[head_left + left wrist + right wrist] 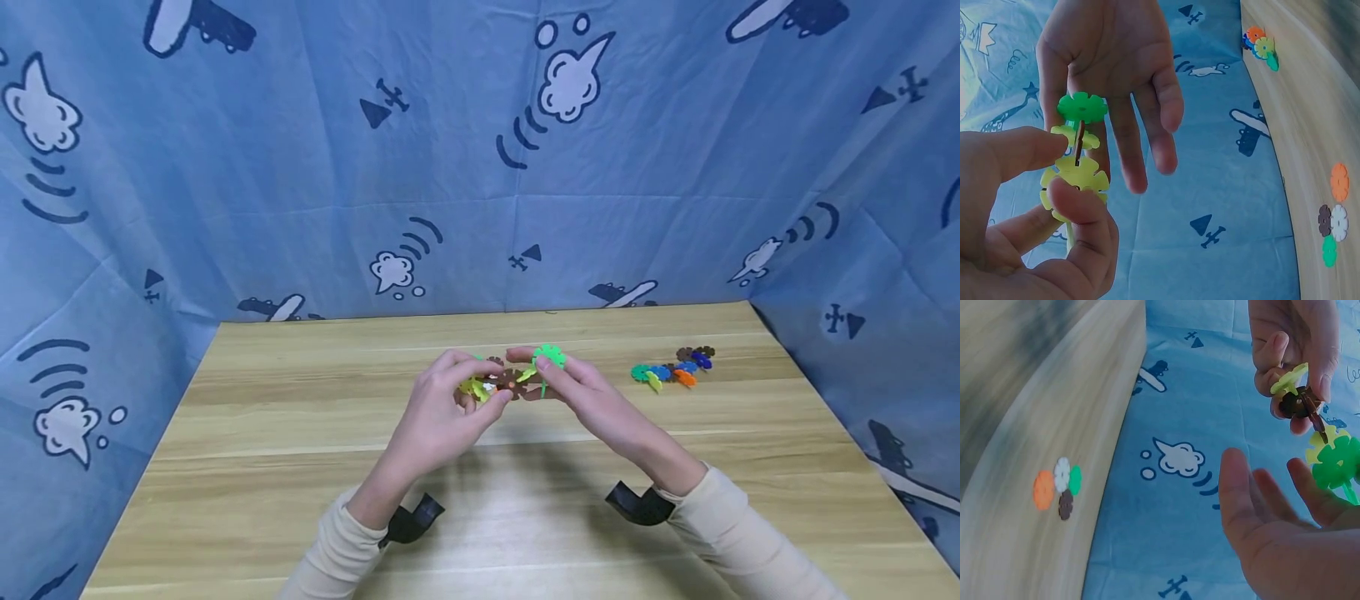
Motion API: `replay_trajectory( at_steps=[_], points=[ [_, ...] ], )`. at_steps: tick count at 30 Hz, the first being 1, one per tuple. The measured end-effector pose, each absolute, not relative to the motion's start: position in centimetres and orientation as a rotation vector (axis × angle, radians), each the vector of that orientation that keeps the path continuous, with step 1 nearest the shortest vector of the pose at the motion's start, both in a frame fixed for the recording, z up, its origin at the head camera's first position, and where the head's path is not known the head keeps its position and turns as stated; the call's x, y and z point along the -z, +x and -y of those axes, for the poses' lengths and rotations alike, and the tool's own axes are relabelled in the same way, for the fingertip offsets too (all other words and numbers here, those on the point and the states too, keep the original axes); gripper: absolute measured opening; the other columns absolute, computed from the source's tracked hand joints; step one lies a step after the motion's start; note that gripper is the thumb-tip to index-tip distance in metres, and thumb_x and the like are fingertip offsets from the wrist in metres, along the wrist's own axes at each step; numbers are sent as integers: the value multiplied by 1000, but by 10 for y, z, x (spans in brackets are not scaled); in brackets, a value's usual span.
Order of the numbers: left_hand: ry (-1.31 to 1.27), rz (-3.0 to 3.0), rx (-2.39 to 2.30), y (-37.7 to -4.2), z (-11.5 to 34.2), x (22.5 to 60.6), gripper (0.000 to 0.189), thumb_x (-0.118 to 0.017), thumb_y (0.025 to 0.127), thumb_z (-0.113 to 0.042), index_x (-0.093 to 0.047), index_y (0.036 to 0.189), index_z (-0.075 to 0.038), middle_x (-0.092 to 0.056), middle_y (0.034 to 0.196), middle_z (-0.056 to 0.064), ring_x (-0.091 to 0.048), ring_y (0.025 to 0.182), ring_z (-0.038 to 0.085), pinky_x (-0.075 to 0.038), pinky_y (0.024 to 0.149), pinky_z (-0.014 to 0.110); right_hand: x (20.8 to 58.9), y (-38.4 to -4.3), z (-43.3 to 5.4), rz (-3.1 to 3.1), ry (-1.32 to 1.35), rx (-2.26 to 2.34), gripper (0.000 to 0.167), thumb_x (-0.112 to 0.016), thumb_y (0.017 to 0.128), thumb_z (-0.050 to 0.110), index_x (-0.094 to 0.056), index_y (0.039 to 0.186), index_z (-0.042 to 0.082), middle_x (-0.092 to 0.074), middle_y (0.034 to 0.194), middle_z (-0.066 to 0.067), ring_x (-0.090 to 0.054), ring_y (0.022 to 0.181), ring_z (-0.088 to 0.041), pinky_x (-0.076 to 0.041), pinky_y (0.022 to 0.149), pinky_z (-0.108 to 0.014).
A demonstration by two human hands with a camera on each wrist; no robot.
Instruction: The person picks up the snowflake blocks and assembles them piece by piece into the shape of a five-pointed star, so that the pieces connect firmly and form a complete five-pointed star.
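Between both hands is an assembly of interlocking flower-shaped plastic discs (513, 382) in brown, yellow and green. My left hand (442, 404) pinches it with thumb and fingers at a yellow disc (1075, 181). My right hand (592, 408) has its thumb at a green disc (549, 356) on the assembly's right end. In the left wrist view, that green disc (1082, 107) lies between the right thumb and index finger, while the other right fingers reach out straight. A brown disc (1300, 402) shows beside the left fingertips in the right wrist view. Fingers hide parts of the assembly.
A second group of joined discs, green, blue, orange and brown (670, 372), lies on the wooden table (300, 433) to the right. Blue patterned cloth (465, 150) hangs behind the table and along its sides. Black straps (641, 504) sit at the wrists.
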State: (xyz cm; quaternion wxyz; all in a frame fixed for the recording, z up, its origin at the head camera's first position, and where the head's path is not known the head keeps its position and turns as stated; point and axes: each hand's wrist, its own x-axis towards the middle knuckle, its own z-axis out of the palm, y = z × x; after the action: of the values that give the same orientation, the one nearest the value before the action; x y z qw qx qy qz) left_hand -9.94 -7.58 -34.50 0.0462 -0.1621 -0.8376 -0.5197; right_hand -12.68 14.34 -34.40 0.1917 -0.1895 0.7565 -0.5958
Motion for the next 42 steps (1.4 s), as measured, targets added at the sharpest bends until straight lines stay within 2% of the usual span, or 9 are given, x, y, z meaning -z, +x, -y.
replay_trajectory(
  at_steps=[4,7,9,13,18,23,32,39,42],
  points=[
    [-488,2554,1639,-99,76,348,24,-77,89,-14,-75,112,-9,-63,107,6,-61,68,7,-56,60,21,346,-127,-144,-2251,-496,1616,42,-39,110,42,-55,140,18,-61,115,-9,-59,103,-26,-50,92,-41],
    [-468,2549,1738,-99,78,350,20,-72,94,-16,-75,113,-12,-63,110,5,-61,67,7,-56,59,20,345,-127,-145,-2315,-430,1594,37,-45,109,41,-57,133,17,-53,90,-9,-52,83,-24,-44,74,-34],
    [-448,2540,1823,-99,80,352,19,-68,97,-17,-74,115,-12,-63,113,6,-61,68,8,-56,59,20,343,-128,-145,-2327,-403,1601,35,-48,108,39,-56,131,15,-50,82,-10,-52,76,-24,-41,65,-32],
    [-407,2529,1950,-99,84,353,20,-65,100,-18,-73,118,-12,-61,118,8,-64,65,12,-59,58,25,337,-129,-143,-2375,-393,1608,34,-55,105,36,-53,130,12,-57,88,-10,-57,72,-23,-40,55,-30],
    [-386,2536,2075,-99,87,353,23,-69,98,-19,-71,120,-14,-59,123,7,-74,73,21,-61,64,31,329,-135,-139,-2512,-463,1578,30,-65,101,29,-56,122,10,-61,92,-9,-57,71,-21,-48,57,-29],
    [-430,2434,2372,-102,88,355,35,-70,96,-9,-63,131,-5,-54,126,17,-75,83,28,-64,78,41,320,-141,-133,-2633,-653,1513,19,-71,96,19,-64,111,9,-61,90,-6,-56,72,-20,-48,60,-25],
    [-465,2332,2601,-102,80,365,32,-66,96,-1,-61,128,0,-58,130,17,-73,84,15,-64,81,47,317,-144,-121,-2772,-895,1384,29,-79,90,18,-70,117,12,-72,103,2,-62,90,-12,-50,73,-28],
    [-389,2268,2629,-105,80,367,32,-61,99,-3,-58,131,-4,-54,135,15,-73,101,25,-63,84,43,319,-148,-126,-2762,-837,1483,35,-59,104,26,-59,137,14,-67,126,-4,-66,111,-20,-52,100,-47],
    [-335,2227,2602,-107,83,363,34,-60,101,-4,-57,134,-7,-53,137,14,-70,107,30,-64,81,43,323,-157,-133,-2768,-714,1499,37,-54,106,31,-58,138,13,-64,132,-6,-65,116,-26,-53,100,-51]
  ],
)
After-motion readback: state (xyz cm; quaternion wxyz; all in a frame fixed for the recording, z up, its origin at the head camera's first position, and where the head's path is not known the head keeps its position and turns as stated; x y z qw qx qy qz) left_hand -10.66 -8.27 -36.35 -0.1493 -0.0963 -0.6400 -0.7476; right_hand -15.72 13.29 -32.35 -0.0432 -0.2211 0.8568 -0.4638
